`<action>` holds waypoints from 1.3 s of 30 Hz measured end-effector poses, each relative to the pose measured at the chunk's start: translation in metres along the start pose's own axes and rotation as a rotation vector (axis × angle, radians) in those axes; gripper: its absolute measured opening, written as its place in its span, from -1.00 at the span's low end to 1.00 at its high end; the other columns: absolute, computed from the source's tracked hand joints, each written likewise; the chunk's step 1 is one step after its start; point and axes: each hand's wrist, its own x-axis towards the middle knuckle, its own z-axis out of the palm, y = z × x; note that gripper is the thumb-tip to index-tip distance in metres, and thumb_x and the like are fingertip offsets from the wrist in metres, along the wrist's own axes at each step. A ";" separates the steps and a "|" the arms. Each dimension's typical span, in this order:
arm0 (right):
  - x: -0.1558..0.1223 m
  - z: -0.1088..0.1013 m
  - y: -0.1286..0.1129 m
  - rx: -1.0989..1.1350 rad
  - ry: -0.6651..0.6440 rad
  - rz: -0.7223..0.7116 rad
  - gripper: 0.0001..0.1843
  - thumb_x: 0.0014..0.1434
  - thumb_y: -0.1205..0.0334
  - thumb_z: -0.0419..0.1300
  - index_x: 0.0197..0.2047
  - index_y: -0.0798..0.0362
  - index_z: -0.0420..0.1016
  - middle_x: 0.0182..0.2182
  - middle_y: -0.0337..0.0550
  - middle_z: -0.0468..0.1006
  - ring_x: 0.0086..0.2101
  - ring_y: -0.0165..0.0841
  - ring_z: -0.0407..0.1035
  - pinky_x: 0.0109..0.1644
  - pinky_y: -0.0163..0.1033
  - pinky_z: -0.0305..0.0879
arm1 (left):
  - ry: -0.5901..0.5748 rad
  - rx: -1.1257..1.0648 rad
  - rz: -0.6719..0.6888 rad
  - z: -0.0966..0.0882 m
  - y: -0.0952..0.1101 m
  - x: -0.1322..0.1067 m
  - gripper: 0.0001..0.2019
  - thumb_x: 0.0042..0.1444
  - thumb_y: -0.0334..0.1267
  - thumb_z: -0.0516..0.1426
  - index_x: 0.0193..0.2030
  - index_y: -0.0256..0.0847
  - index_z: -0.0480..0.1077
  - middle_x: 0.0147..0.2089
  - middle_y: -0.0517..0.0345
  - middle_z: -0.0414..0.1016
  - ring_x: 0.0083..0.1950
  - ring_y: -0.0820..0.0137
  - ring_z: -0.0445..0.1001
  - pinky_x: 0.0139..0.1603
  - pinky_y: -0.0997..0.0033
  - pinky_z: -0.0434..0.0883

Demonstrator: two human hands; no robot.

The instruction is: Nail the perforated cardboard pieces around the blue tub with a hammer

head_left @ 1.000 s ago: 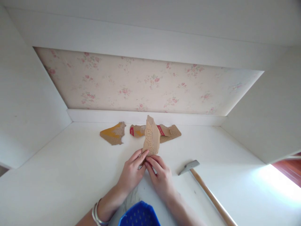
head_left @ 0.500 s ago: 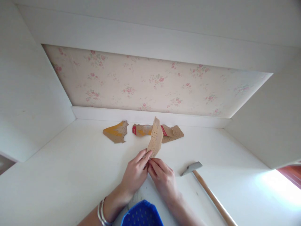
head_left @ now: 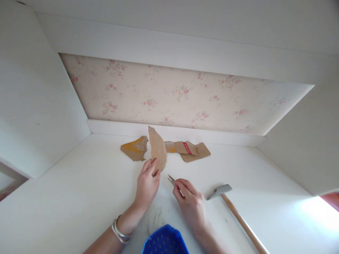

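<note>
A flat white-painted surface runs back to a low white ledge, above which a pale wallpaper panel printed with small pink roses fills the recess. Plain white side panels slant outward beneath a broad white upper board. A bright patch of daylight lies at the surface's right end, beside a strip of reddish-brown floor.

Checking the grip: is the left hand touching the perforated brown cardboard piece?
Touching. Head view: the left hand pinches the lower edge of the cardboard piece.
</note>
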 end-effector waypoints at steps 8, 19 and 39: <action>-0.006 0.011 0.005 -0.039 -0.161 -0.043 -0.73 0.36 0.37 0.01 -0.17 0.05 0.55 -0.25 -0.07 0.63 -0.30 -0.28 0.55 -0.21 -0.22 0.52 | 0.034 -0.090 -0.039 -0.005 0.011 0.003 -0.68 0.22 -0.27 0.15 0.12 -0.14 0.39 0.08 -0.04 0.47 0.14 0.15 0.43 0.20 0.16 0.33; -0.004 0.011 0.002 -0.064 -0.231 0.040 -0.77 0.24 0.47 0.08 -0.26 0.04 0.54 -0.25 -0.05 0.57 -0.23 -0.19 0.40 -0.15 -0.13 0.43 | 0.005 -0.089 -0.066 0.001 0.007 0.001 -0.69 0.20 -0.25 0.16 0.09 -0.16 0.36 0.05 -0.03 0.48 0.10 0.15 0.45 0.14 0.17 0.35; 0.005 0.009 0.004 0.001 -0.174 0.241 -0.89 0.27 0.36 0.13 -0.18 0.03 0.47 -0.28 -0.06 0.59 -0.21 -0.16 0.46 -0.16 -0.13 0.42 | -0.369 -0.947 -0.526 0.000 0.027 -0.005 -0.44 -0.04 -0.26 0.38 0.11 -0.21 0.37 -0.02 0.01 0.57 -0.11 0.31 0.56 -0.07 0.37 0.47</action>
